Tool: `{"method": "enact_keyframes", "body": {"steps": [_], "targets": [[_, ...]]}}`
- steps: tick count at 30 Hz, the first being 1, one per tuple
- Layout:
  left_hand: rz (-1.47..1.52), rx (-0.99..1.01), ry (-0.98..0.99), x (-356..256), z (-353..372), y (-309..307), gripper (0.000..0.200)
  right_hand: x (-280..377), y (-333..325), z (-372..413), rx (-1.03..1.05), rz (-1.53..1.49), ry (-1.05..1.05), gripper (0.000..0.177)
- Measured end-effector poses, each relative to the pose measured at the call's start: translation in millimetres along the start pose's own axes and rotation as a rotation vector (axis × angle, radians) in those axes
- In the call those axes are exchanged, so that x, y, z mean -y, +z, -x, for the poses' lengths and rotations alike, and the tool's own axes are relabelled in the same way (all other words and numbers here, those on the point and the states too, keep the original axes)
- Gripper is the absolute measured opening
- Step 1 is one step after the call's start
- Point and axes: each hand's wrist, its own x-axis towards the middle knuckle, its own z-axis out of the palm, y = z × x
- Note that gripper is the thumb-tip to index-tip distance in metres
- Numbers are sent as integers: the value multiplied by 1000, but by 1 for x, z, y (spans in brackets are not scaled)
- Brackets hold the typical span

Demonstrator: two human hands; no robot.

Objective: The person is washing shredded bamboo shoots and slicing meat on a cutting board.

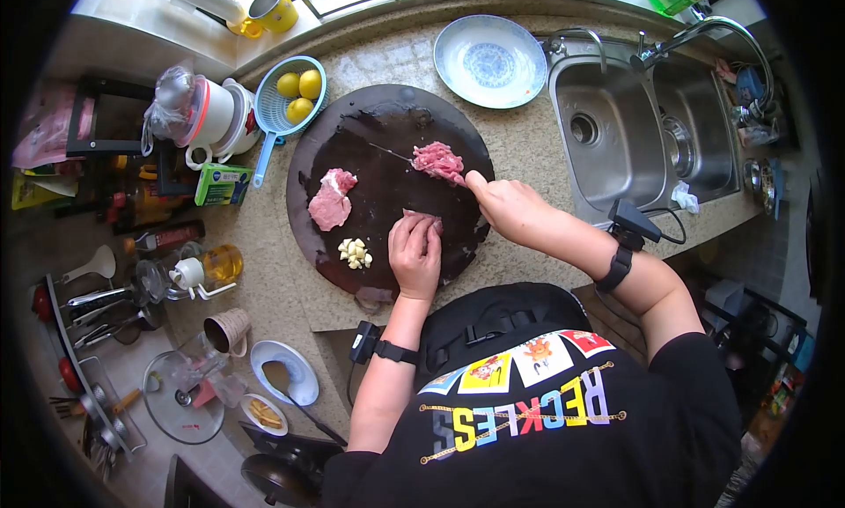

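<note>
On a round dark chopping board (387, 292), my left hand (415, 251) has its fingers pressed together over a small piece of pink meat (426, 216), mostly hidden beneath them. My right hand (503, 207) is closed round a knife at the board's right edge; the handle is hidden, and the blade (389, 152) shows as a thin line running left. Cut meat (438, 161) lies in a heap along the blade, close to my right fingers. A larger chunk of meat (333, 200) rests at the board's left, with peeled garlic cloves (356, 253) below it.
A blue-and-white plate (490, 61) stands behind the board, left of a double sink (612, 134). A blue strainer (271, 121) holds yellow fruit. To the left are an oil bottle (220, 263), a cup (227, 332) and a white bowl (304, 380).
</note>
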Motion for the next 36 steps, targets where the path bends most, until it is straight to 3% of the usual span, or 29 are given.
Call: {"method": "enact_keyframes", "body": {"steps": [3, 5, 16, 23, 29, 36], "targets": [[-14, -20, 18, -4, -1, -2, 17, 7, -6, 7, 73, 4, 5, 27], [-27, -46, 27, -4, 1, -1, 17, 8, -5, 16, 130, 29, -118, 27], [-13, -38, -34, 3, 8, 2, 19, 17, -24, 40, 351, 47, -79, 19], [-36, -15, -75, 5, 11, 2, 21, 24, -9, 13, 370, -24, -108, 18], [-27, 16, -79, 7, 11, 2, 22, 35, 40, -27, 160, -83, -166, 15], [-24, -25, -45, 3, 8, 2, 17, 10, 17, 3, 264, -31, -109, 18]]}}
